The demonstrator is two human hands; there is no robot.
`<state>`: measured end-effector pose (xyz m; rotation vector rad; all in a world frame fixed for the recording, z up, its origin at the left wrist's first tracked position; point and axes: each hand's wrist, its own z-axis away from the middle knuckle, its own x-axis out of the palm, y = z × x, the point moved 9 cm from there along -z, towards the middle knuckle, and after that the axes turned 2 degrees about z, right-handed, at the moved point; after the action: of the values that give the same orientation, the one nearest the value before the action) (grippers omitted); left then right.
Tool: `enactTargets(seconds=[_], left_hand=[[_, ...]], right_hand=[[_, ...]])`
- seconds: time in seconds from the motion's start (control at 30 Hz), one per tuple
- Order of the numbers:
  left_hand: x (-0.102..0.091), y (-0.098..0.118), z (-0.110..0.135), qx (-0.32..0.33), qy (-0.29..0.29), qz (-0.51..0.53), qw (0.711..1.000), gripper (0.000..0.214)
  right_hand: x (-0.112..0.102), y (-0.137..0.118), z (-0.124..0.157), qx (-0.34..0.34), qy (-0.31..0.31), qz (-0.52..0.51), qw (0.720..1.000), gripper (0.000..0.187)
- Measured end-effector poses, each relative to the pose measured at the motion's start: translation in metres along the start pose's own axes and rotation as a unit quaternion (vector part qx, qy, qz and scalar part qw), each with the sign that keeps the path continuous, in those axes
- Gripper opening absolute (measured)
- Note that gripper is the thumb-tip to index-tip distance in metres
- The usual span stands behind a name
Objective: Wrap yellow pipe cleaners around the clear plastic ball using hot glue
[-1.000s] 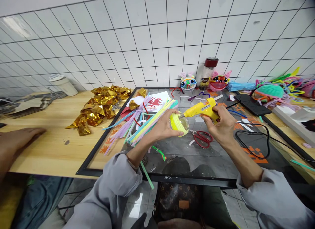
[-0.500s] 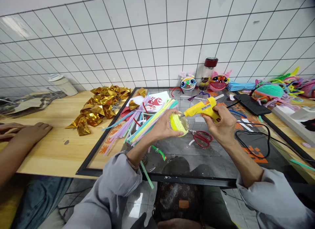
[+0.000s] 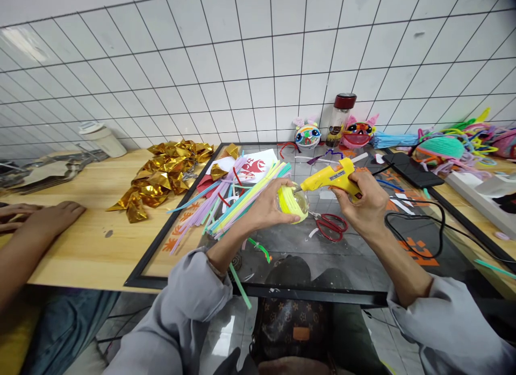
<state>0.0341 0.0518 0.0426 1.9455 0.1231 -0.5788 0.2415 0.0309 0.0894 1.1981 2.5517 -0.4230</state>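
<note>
My left hand (image 3: pixel 271 205) is closed around a small clear rounded piece partly wrapped in yellow pipe cleaner (image 3: pixel 291 203). My right hand (image 3: pixel 365 197) grips a yellow hot glue gun (image 3: pixel 328 180), its nozzle pointing left at the upper edge of the yellow-wrapped piece. Whether the tip touches it I cannot tell. Just below the glue gun lie red-handled scissors (image 3: pixel 331 227) on the dark glass top. Behind my left hand spreads a bundle of pastel pipe cleaners (image 3: pixel 242 200). A short green pipe cleaner (image 3: pixel 261 250) lies nearer the front edge.
Crumpled gold foil (image 3: pixel 169 173) covers part of the wooden table at left, near another person's hand (image 3: pixel 60 216). Two decorated animal heads (image 3: pixel 307 135) and a lidded jar (image 3: pixel 341 122) stand by the wall. A black cable (image 3: pixel 439 230) loops at right, near a phone (image 3: pixel 415 169).
</note>
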Motion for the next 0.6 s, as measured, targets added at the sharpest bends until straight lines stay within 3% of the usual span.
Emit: enactTargets(seconds=[0.17,0.4,0.6], left_hand=[[0.000,0.000,0.000,0.008,0.001,-0.006,1.000,0.072],[-0.003,0.004,-0.001,0.070,0.013,-0.054,0.996,0.069],[-0.003,0.005,-0.001,0.084,0.012,-0.063,0.994,0.067]], right_hand=[[-0.001,-0.005,-0.001,-0.015,-0.001,0.012,1.000,0.018],[-0.008,-0.014,-0.001,-0.059,0.030,0.028,0.997,0.014],[-0.007,-0.011,-0.001,-0.042,0.027,0.024,0.998,0.015]])
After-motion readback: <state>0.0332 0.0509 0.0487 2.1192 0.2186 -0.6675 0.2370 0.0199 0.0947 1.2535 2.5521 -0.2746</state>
